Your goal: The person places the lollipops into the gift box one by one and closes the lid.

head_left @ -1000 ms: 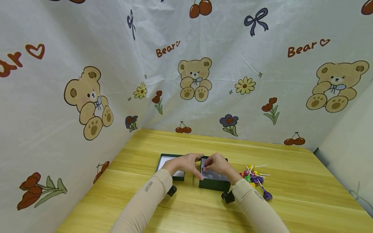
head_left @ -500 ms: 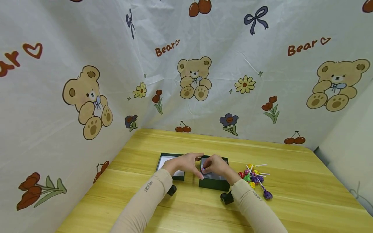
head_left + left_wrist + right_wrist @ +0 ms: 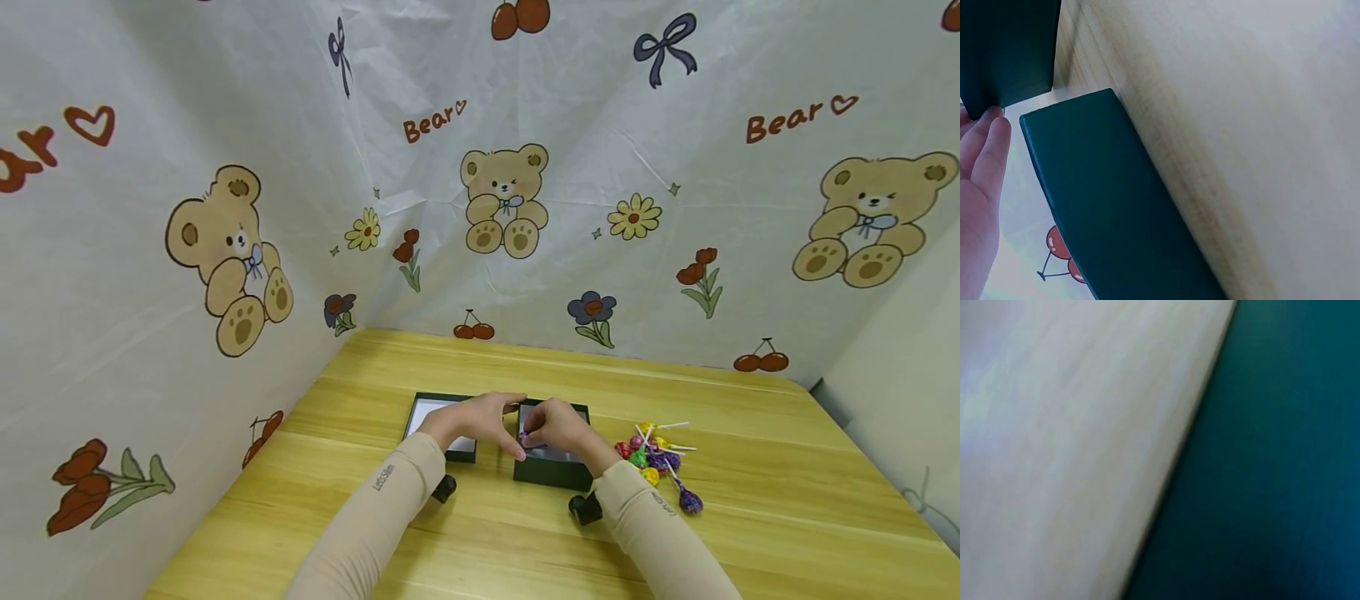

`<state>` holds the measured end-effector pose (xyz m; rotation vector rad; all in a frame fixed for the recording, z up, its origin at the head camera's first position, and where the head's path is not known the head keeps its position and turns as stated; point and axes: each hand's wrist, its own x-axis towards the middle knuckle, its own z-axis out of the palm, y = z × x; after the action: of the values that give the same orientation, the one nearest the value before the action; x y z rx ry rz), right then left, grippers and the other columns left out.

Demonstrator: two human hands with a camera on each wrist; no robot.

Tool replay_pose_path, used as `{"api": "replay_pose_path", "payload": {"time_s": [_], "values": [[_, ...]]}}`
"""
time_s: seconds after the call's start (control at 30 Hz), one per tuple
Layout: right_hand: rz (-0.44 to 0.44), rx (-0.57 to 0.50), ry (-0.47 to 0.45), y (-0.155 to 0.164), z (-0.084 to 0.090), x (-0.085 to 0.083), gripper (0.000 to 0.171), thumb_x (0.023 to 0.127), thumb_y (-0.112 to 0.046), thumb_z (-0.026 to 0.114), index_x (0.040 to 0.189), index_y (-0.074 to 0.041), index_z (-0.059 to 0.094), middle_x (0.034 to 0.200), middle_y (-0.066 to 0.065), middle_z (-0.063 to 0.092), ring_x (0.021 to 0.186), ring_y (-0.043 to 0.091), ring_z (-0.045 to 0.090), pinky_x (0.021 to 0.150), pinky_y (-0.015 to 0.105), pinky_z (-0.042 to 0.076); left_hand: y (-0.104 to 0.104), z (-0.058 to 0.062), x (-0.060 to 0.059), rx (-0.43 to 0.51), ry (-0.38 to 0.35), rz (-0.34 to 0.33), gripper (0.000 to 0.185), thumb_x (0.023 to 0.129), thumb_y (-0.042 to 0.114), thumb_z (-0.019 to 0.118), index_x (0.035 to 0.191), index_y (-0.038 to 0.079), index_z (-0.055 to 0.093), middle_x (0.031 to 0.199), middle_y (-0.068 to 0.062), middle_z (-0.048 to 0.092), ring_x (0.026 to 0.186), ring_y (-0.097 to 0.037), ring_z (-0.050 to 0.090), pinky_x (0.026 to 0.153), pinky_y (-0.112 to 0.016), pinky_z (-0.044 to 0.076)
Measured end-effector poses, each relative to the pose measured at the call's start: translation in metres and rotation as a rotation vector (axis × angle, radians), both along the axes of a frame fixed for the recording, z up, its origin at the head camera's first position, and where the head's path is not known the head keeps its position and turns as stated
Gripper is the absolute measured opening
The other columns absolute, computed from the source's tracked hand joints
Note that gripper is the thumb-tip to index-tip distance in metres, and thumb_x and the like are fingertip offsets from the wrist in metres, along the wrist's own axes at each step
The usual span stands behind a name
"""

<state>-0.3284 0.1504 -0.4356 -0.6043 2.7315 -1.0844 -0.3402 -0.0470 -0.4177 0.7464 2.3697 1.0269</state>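
A dark green open box (image 3: 551, 473) sits mid-table, and its lid (image 3: 438, 412) lies upturned to its left. My left hand (image 3: 480, 421) spans the box's left wall, with the thumb at the back corner and a finger at the front. In the left wrist view its fingers (image 3: 985, 147) touch the box corner (image 3: 1007, 56) beside the lid's side (image 3: 1116, 206). My right hand (image 3: 557, 428) hovers over the box and pinches a small pink-purple lollipop (image 3: 523, 436). The right wrist view is blurred, showing only the green box wall (image 3: 1272, 456) and the table (image 3: 1072, 444).
A pile of several wrapped lollipops (image 3: 654, 455) lies right of the box on the wooden table (image 3: 750, 500). One purple lollipop (image 3: 688, 501) lies nearer me. Bear-print sheets wall off the back and left. Wrist cameras (image 3: 585, 508) hang under both sleeves.
The right hand with the lollipop has sunk slightly into the box. The left hand and the box stay put.
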Motion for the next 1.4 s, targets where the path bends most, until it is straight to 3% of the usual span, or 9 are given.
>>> {"api": "replay_pose_path", "payload": {"time_s": [0.33, 0.6, 0.9, 1.4], "values": [[-0.03, 0.036, 0.035, -0.001, 0.006, 0.002, 0.004, 0.083, -0.003, 0.078, 0.083, -0.004, 0.075, 0.075, 0.003, 0.07, 0.064, 0.012, 0.057, 0.06, 0.027, 0.051, 0.0, 0.004, 0.0, -0.019, 0.013, -0.01, 0.105, 0.077, 0.03, 0.089, 0.16, 0.016, 0.026, 0.163, -0.008, 0.033, 0.15, -0.025, 0.035, 0.115, -0.043, 0.041], [-0.021, 0.062, 0.135, 0.011, 0.039, 0.008, 0.011, 0.084, -0.003, 0.076, 0.094, 0.003, 0.075, 0.086, 0.009, 0.075, 0.076, 0.015, 0.066, 0.07, 0.035, 0.058, 0.0, 0.005, -0.002, -0.026, 0.017, -0.024, 0.107, 0.076, 0.033, 0.089, 0.16, 0.015, 0.025, 0.164, -0.006, 0.031, 0.15, -0.025, 0.034, 0.117, -0.044, 0.038], [-0.041, -0.022, 0.128, 0.043, 0.067, 0.009, 0.019, 0.09, -0.005, 0.072, 0.104, 0.007, 0.072, 0.097, 0.017, 0.073, 0.083, 0.019, 0.067, 0.074, 0.035, 0.058, 0.002, 0.006, -0.002, -0.045, 0.015, -0.011, 0.109, 0.074, 0.035, 0.09, 0.16, 0.016, 0.026, 0.163, -0.007, 0.033, 0.149, -0.027, 0.035, 0.118, -0.047, 0.037], [-0.148, 0.0, 0.096, 0.102, 0.054, 0.017, 0.018, 0.091, -0.004, 0.071, 0.103, 0.009, 0.071, 0.096, 0.017, 0.072, 0.084, 0.02, 0.066, 0.075, 0.036, 0.059, 0.002, 0.002, 0.0, -0.04, 0.019, 0.009, 0.107, 0.073, 0.032, 0.091, 0.159, 0.018, 0.029, 0.162, -0.008, 0.035, 0.149, -0.027, 0.036, 0.118, -0.048, 0.037]]}}
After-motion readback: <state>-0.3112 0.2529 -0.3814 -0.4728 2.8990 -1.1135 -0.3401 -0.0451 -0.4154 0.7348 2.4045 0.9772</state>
